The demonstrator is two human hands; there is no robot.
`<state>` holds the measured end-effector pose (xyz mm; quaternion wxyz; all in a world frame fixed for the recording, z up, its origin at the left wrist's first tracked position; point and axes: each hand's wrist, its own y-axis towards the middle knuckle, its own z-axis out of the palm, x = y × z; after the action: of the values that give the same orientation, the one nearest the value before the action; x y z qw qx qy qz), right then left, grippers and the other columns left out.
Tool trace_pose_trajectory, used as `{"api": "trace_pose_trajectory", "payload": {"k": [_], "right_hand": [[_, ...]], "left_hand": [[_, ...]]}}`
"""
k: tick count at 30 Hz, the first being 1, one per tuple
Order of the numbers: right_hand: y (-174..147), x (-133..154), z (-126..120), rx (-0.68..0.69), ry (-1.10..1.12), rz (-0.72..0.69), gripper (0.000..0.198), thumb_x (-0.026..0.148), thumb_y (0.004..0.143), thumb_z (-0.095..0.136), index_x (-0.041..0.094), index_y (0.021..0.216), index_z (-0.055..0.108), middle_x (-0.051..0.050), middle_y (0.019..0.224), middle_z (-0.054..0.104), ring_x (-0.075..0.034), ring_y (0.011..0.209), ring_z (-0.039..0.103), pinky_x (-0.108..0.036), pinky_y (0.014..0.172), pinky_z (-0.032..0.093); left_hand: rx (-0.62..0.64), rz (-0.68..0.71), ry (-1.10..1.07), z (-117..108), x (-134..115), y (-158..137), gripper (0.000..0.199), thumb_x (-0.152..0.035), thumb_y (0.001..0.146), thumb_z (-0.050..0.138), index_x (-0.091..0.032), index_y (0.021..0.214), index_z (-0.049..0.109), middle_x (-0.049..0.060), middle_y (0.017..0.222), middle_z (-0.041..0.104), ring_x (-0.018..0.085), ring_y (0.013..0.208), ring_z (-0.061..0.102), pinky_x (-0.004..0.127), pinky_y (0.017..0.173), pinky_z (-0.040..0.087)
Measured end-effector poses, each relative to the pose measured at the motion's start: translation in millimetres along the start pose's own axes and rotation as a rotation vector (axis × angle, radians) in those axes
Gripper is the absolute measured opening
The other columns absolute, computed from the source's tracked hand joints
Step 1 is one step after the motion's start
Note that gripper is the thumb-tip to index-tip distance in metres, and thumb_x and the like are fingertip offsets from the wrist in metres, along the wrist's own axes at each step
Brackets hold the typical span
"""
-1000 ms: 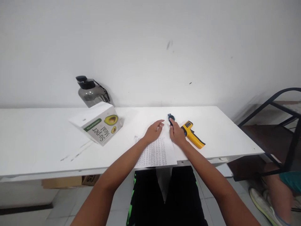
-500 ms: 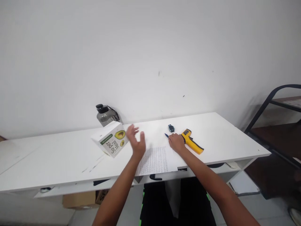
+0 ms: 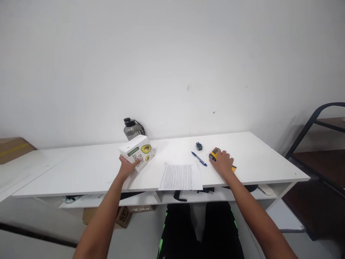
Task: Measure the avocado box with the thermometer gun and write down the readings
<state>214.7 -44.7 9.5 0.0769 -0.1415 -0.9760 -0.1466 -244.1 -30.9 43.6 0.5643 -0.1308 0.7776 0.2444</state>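
Clasping the white box (image 3: 138,145) near its lower left, the left hand (image 3: 128,168) is pressing its thumb against the printed face while its other fingers are hiding mostly behind the side. The box is sitting left of the written sheet (image 3: 178,177), in front of the dark bottle (image 3: 133,130) and partly covering it; whether its whole base is touching the bench (image 3: 86,169), I cannot tell. It is looking like thin card, so I am judging it stiff along the folds, easy to dent on the broad faces, and probably light, though its contents are not showing. Holding across two opposite sides, close to the edges, would be sparing the panels.

The right hand (image 3: 223,162) is bending over the yellow thermometer gun (image 3: 215,153), its thumb lying on the near side and its fingers reaching across; how firmly they are squeezing, I cannot tell. The gun is lying on the bench right of the pen (image 3: 198,158), its display end peeking out on the left and a bit of handle on the right. It is appearing to be hard moulded plastic: rigid, moderately light, perhaps a little slick. The handle is offering the surest hold, with fingertips keeping off the display and the front opening. The watch (image 3: 198,146) is lying behind the pen, apart from both hands.
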Motion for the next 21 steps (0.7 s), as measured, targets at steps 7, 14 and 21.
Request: {"api": "trace_pose_trajectory", "payload": {"k": [7,14,21], "right_hand": [[-0.7,-26.0,-6.5,0.166,0.027,0.095,0.064,0.064,0.083,0.048,0.007,0.112,0.057,-0.021,0.11,0.057,-0.035,0.105,0.054,-0.044,0.082,0.04],[-34.0,-36.5,-59.1,0.242,0.661,0.033,0.06,0.071,0.085,0.033,0.016,0.089,0.059,-0.009,0.077,0.063,-0.023,0.071,0.061,-0.033,0.065,0.045],[-124.6,9.3,-96.3,0.344,1.065,-0.492,0.051,0.067,0.086,0.043,0.017,0.08,0.054,-0.002,0.071,0.056,-0.015,0.065,0.051,-0.027,0.059,0.04]], "left_hand": [[-0.13,0.043,-0.142,10.5,-6.1,-30.6,0.077,-0.032,0.05,0.087,-0.02,0.109,0.039,0.009,0.112,0.058,0.024,0.101,0.062,0.043,0.085,0.055],[0.083,0.042,-0.33,11.5,-49.6,-92.6,0.07,-0.037,0.06,0.082,-0.021,0.119,0.048,0.008,0.111,0.065,0.022,0.094,0.066,0.04,0.079,0.058],[0.299,0.006,-0.344,30.0,-100.8,-164.7,0.075,-0.041,0.061,0.081,-0.022,0.125,0.047,0.009,0.11,0.067,0.028,0.097,0.067,0.041,0.073,0.06]]}}
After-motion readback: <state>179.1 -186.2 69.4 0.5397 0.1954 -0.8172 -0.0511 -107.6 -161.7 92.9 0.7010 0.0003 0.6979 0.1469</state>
